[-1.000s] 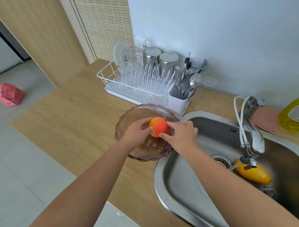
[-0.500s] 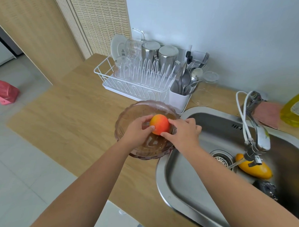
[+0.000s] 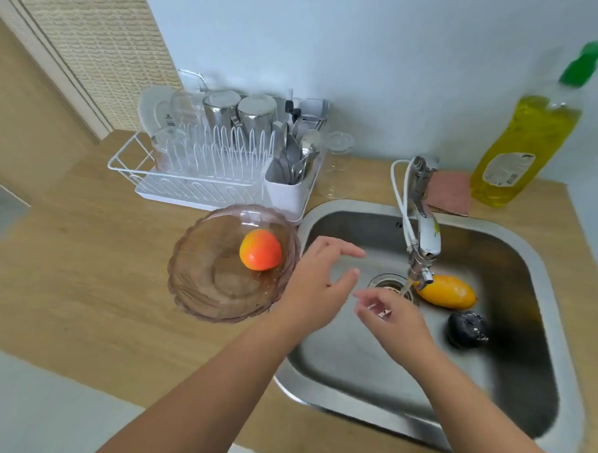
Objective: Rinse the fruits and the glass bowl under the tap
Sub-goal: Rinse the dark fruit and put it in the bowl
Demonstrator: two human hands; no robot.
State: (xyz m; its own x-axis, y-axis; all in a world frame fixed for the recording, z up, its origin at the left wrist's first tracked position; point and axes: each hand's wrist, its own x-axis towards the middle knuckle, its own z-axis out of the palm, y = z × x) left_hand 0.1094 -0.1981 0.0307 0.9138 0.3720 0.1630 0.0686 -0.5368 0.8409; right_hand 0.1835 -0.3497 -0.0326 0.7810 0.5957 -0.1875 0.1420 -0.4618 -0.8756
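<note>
Your left hand [image 3: 317, 282] hangs empty at the frame's centre, fingers spread and loosely curled above the sink [image 3: 549, 271]'s left rim. Just right of it, your right hand [image 3: 394, 319] is also empty and spread, fingers pointing left near the drain. Left of centre, an orange-red fruit [image 3: 260, 249] sits inside the glass bowl [image 3: 199, 276] on the wooden counter [image 3: 84, 251]. At centre right, a yellow fruit [image 3: 447, 291] and a dark fruit [image 3: 467, 329] lie in the basin beneath the tap [image 3: 424, 228].

peach [image 3: 260, 249] in bowl [image 3: 199, 283] left of sink [image 3: 523, 390]; mango [image 3: 447, 291] in sink.
</note>
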